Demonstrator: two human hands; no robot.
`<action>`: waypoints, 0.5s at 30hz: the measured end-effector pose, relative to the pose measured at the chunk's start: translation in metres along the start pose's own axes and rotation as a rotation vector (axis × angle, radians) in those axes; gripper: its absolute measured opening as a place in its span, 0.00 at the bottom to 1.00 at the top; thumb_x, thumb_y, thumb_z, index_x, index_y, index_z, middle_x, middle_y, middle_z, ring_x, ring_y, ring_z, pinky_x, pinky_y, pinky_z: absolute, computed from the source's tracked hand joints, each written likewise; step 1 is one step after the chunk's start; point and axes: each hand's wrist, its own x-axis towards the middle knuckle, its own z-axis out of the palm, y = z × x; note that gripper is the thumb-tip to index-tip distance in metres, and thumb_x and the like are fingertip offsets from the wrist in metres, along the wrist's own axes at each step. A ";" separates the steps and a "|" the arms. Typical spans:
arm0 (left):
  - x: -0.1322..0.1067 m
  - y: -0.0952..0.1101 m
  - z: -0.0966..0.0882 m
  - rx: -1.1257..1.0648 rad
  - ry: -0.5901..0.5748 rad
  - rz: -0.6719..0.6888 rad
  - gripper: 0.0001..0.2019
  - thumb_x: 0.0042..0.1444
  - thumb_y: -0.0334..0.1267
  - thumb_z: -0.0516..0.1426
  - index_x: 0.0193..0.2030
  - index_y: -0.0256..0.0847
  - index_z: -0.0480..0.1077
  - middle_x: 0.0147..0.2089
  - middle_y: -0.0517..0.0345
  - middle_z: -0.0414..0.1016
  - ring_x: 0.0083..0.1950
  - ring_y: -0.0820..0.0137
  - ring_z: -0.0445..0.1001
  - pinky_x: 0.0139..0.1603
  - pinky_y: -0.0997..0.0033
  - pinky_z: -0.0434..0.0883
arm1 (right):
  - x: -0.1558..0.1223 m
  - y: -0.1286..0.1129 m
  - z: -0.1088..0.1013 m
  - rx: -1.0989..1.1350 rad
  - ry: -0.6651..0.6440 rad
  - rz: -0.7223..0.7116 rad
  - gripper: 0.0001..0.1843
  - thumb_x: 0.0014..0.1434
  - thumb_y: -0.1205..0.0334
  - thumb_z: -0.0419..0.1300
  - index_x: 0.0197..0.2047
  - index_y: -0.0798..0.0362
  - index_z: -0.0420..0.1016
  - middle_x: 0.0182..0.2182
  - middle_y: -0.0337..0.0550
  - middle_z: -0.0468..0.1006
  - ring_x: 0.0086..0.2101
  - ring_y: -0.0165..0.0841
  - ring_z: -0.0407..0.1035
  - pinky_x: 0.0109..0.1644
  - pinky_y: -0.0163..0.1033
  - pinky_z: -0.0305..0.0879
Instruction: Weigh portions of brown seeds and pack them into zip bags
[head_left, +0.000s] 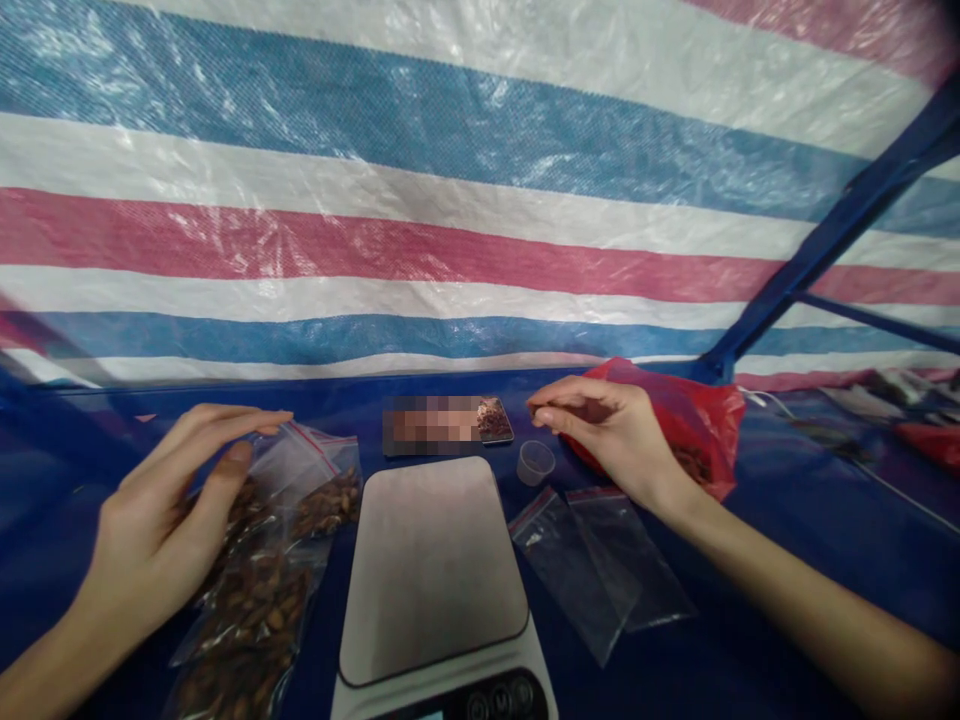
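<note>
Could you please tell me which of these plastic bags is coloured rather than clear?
The red bag just behind the right hand; the filled zip bag and the two empty zip bags are clear.

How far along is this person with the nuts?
Done, it seems: zip bags full of nuts lie under the left hand. In hand: the right hand, fingertips pinched, hovers at a red plastic bag holding more nuts. Left: two flat, unfilled zip bags beside the digital kitchen scale.
</note>
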 end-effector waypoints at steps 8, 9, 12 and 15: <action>-0.001 0.003 0.001 -0.001 0.023 -0.008 0.11 0.70 0.41 0.54 0.51 0.53 0.77 0.53 0.60 0.78 0.56 0.62 0.76 0.63 0.59 0.69 | -0.013 0.009 0.005 -0.100 -0.058 -0.067 0.04 0.60 0.57 0.73 0.40 0.42 0.87 0.36 0.40 0.87 0.37 0.39 0.81 0.45 0.46 0.79; -0.001 0.004 0.001 0.001 0.023 -0.009 0.11 0.70 0.42 0.53 0.51 0.52 0.77 0.53 0.60 0.78 0.56 0.62 0.76 0.62 0.59 0.69 | -0.014 0.009 0.004 -0.119 -0.065 -0.077 0.03 0.60 0.58 0.73 0.40 0.42 0.87 0.37 0.40 0.87 0.37 0.39 0.81 0.46 0.46 0.79; -0.001 0.003 0.000 0.006 0.024 -0.019 0.11 0.70 0.43 0.53 0.51 0.51 0.77 0.53 0.59 0.78 0.56 0.63 0.76 0.62 0.60 0.68 | -0.015 0.008 0.003 -0.150 -0.089 -0.093 0.03 0.61 0.59 0.73 0.40 0.44 0.87 0.37 0.41 0.87 0.38 0.39 0.81 0.46 0.46 0.79; -0.001 -0.003 0.001 0.015 0.055 -0.010 0.12 0.70 0.43 0.54 0.51 0.50 0.78 0.53 0.59 0.79 0.55 0.63 0.77 0.63 0.60 0.69 | -0.016 0.009 0.001 -0.158 -0.104 -0.124 0.02 0.62 0.61 0.72 0.41 0.46 0.87 0.38 0.41 0.87 0.40 0.38 0.81 0.47 0.44 0.79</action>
